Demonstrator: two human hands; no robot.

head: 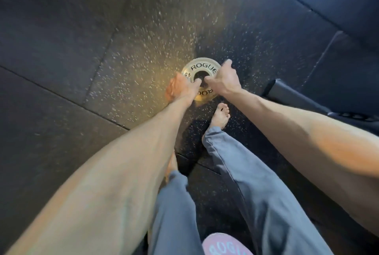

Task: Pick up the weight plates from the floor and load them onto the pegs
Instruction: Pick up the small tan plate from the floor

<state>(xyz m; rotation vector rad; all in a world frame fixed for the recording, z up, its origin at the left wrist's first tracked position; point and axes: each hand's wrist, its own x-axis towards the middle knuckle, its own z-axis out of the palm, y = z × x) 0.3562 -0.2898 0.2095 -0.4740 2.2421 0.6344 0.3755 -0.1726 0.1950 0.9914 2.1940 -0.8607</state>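
A small round pale weight plate (200, 70), marked ROGUE with a dark middle hole, is seen flat on the floor.

Weight plate (200, 68) – glossy metal; floor (61, 70) – speckled rubber.

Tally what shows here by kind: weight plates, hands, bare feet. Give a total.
Weight plates: 1, the pale Rogue plate on the floor.
Hands: 2, left hand and right hand, both at the plate.
Bare feet: 2, right foot, left foot, partly hidden.
Total: 5.
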